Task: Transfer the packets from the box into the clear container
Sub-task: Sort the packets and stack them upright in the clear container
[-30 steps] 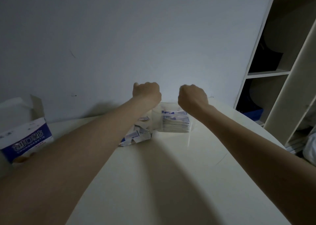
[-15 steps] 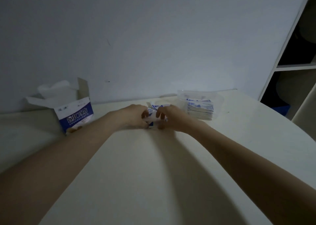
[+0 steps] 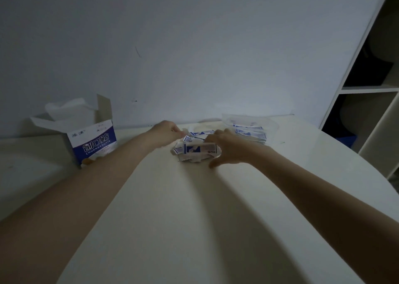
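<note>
**Loose packets may scatter before they reach the container**

The worktop (image 3: pixel 194 208) is pale and smooth, so anything dropped on it can slide. The box (image 3: pixel 92 142) stands open at the left by the wall, well apart from the clear container (image 3: pixel 271 125) at the right, which already holds a stack of packets. Between them lies a loose heap of packets (image 3: pixel 197 151).

The right hand (image 3: pixel 226 148) cups the heap's right side, fingers curled over its top and thumb spread low on the worktop. The left hand (image 3: pixel 165 133) rests at the heap's far left edge; it seems to pinch a packet, though dim light makes that unsure.

The heap is untidy and the packets look thin and slick, so a two-handed lift could shed some. The light container might also shift if nudged while being filled.
</note>
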Demonstrator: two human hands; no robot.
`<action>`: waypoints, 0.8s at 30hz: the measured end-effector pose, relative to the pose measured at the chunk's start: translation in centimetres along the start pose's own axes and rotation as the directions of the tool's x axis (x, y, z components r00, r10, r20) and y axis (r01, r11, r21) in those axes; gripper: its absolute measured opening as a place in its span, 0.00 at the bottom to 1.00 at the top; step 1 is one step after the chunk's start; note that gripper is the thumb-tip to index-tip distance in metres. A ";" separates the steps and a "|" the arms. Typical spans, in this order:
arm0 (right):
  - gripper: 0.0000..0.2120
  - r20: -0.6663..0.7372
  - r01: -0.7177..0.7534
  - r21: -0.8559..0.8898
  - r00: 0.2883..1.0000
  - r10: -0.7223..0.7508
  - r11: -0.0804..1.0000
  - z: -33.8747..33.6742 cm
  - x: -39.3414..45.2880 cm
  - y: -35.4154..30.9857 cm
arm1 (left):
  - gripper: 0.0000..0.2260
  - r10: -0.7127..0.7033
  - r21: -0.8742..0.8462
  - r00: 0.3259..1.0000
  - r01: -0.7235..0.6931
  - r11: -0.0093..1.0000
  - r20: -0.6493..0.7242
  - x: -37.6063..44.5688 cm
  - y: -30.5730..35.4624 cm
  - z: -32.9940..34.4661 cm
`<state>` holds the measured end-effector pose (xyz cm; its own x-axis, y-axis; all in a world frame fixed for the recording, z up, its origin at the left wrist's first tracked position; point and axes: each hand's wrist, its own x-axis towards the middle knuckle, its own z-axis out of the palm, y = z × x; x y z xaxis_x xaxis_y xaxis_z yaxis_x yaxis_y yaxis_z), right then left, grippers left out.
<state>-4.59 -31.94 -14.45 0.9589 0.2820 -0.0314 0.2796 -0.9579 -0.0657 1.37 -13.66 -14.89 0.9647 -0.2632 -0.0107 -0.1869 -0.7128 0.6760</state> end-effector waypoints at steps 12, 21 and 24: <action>0.19 -0.113 0.033 0.158 0.994 -0.016 0.987 2.0 1.0 -1.9 | 0.12 -0.081 0.243 0.995 0.065 0.968 0.057 -0.2 0.9 2.1; 0.12 0.004 -0.016 0.288 1.000 0.016 0.957 1.0 0.0 -1.2 | 0.07 -0.093 -0.041 0.994 0.095 0.995 0.049 -0.8 -1.1 -0.8; 0.16 0.066 -0.016 0.304 0.998 -0.005 0.953 0.7 -0.1 -1.3 | 0.08 -0.089 -0.108 0.994 0.096 0.990 0.061 -1.2 -1.1 -1.5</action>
<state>-5.06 -30.64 -15.02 0.9522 0.2896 -0.0970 0.2366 -0.9004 -0.3651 0.66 -11.54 -14.51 0.9645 -0.2374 -0.1160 -0.0726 -0.6603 0.7475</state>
